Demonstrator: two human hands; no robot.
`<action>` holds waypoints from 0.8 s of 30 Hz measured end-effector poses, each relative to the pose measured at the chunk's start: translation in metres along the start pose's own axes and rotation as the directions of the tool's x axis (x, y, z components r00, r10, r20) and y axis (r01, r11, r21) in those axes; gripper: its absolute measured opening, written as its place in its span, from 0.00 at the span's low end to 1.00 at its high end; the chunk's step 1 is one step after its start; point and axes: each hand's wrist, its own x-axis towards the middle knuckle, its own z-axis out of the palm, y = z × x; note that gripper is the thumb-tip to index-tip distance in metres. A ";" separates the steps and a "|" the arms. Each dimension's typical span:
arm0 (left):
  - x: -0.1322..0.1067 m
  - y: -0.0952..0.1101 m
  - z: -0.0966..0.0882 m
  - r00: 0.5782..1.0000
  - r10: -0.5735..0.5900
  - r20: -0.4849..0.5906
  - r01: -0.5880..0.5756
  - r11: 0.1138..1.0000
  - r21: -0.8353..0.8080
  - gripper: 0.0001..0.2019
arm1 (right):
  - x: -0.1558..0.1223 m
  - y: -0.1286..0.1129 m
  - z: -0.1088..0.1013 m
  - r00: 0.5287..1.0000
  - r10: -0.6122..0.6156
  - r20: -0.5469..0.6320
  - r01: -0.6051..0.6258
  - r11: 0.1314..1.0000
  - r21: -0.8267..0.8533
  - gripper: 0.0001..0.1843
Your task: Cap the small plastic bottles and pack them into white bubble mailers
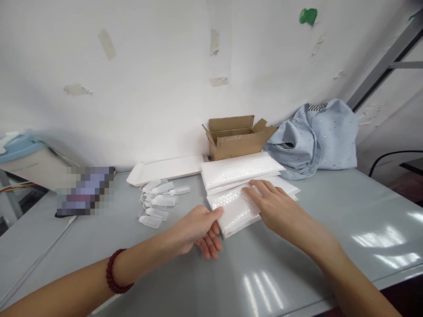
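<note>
White padded bubble mailers (pixel 243 169) lie stacked on the grey table in front of me. My left hand (pixel 203 231) holds the left edge of the nearest bubble mailer (pixel 233 215), its thumb on top and the other fingers loosely curled by the near edge. Over the same mailer, my right hand (pixel 272 200) bends its fingers onto the upper surface, with a translucent flap or film at the fingertips. Part of the mailer is hidden under that hand. Left of the stack sits a cluster of small translucent plastic bottles (pixel 164 201) with thin loops.
An open cardboard box (pixel 243 147) stands behind the mailers against the wall. White flat packets (pixel 165 169) lie left of it. A light blue cloth bag (pixel 333 136) rests at the back right. At left are a phone (pixel 87 191) on a cable and a bin-like container (pixel 33 165).
</note>
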 end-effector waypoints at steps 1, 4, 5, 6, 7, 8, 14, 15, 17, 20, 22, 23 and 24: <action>0.000 0.000 -0.002 1.000 0.013 -0.004 -0.013 1.000 0.014 0.25 | 0.002 -0.007 0.005 1.000 0.022 -0.012 -0.022 0.998 -0.052 0.29; 0.001 0.000 -0.004 0.998 0.054 -0.023 -0.053 0.998 0.039 0.22 | 0.005 -0.030 0.021 0.976 0.121 -0.182 -0.166 0.952 -0.259 0.21; 0.002 0.000 -0.003 0.998 0.063 -0.029 -0.061 0.997 0.042 0.21 | 0.006 -0.036 0.024 0.972 0.123 -0.201 -0.179 0.940 -0.291 0.21; 0.002 -0.001 -0.002 0.997 0.069 -0.034 -0.068 0.997 0.043 0.21 | 0.005 -0.040 0.026 0.968 0.130 -0.216 -0.192 0.934 -0.300 0.21; 0.002 -0.001 -0.001 0.997 0.071 -0.035 -0.070 0.997 0.041 0.21 | 0.005 -0.042 0.027 0.968 0.137 -0.212 -0.198 0.933 -0.299 0.20; 0.002 -0.001 0.001 0.997 0.074 -0.035 -0.073 0.996 0.041 0.20 | 0.004 -0.042 0.026 0.969 0.148 -0.200 -0.203 0.935 -0.292 0.20; 0.005 0.000 0.003 0.994 0.101 -0.045 -0.099 0.993 0.058 0.19 | 0.004 -0.038 0.019 0.967 0.187 -0.172 -0.232 0.926 -0.298 0.21; 0.006 0.000 0.001 0.993 0.108 -0.053 -0.104 0.992 0.067 0.18 | 0.005 -0.039 0.019 0.966 0.192 -0.173 -0.238 0.923 -0.303 0.21; 0.009 0.000 -0.004 0.990 0.121 -0.066 -0.115 0.989 0.092 0.18 | 0.008 -0.042 0.018 0.965 0.203 -0.169 -0.247 0.919 -0.307 0.20; 0.008 -0.004 -0.012 0.987 0.141 -0.079 -0.128 0.980 0.151 0.16 | 0.011 -0.043 0.015 0.964 0.220 -0.148 -0.256 0.921 -0.295 0.21; 0.004 -0.006 -0.019 0.982 0.165 -0.093 -0.142 0.967 0.212 0.17 | 0.012 -0.039 0.012 0.970 0.211 -0.117 -0.236 0.932 -0.276 0.21; 0.001 -0.006 -0.023 0.977 0.187 -0.108 -0.155 0.956 0.251 0.17 | 0.012 -0.036 0.011 0.976 0.198 -0.096 -0.216 0.941 -0.261 0.22; -0.004 -0.006 -0.029 0.968 0.214 -0.129 -0.169 0.941 0.293 0.17 | 0.012 -0.032 0.010 0.981 0.179 -0.072 -0.191 0.951 -0.241 0.23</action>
